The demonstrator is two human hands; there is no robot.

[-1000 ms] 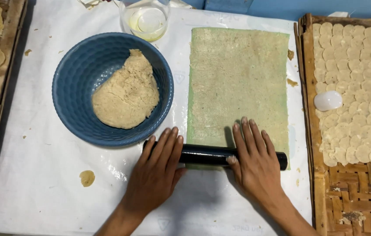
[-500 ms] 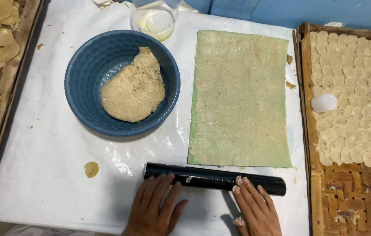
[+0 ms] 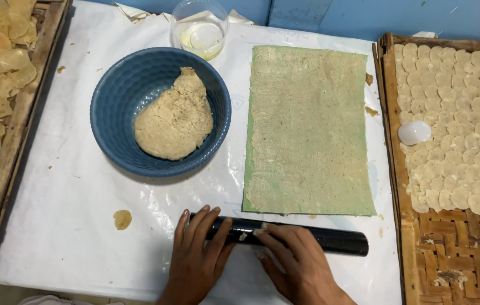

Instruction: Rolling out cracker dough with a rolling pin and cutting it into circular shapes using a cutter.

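White plastic sheet (image 3: 65, 226) covers our table, and a blue wall runs along the back.

Our left hand (image 3: 197, 257) lies flat on the black roller (image 3: 285, 236). The fingers are spread and straight, not curled around it. Our right hand (image 3: 296, 262) also lies flat on the roller, with its fingers pointing to about ten o'clock. Neither hand grips anything; both just press down with open palms.

The roller lies sideways, with its long line running from nine o'clock to three o'clock. It sits on the plastic sheet, just below the near edge of the green mat (image 3: 310, 130). We think it does not touch the mat, but it is very close. The end at three o'clock sticks out past our right hand. The left hand covers the other end.

The green mat lies at twelve o'clock from our hands. Its long side runs away from us. A thin, pale layer of dough is spread over it. Our right hand is nearer to the mat than our left hand.

At eleven o'clock from the left hand sits a blue bowl (image 3: 116, 96) with a lump of dough (image 3: 173, 121) in it. Behind it stands a clear cup (image 3: 199, 25). A woven tray (image 3: 449, 248) at three o'clock holds many little round pieces (image 3: 466, 141) and one white ball (image 3: 414, 132). A small bit of dough (image 3: 121, 219) lies at nine o'clock from our left hand.
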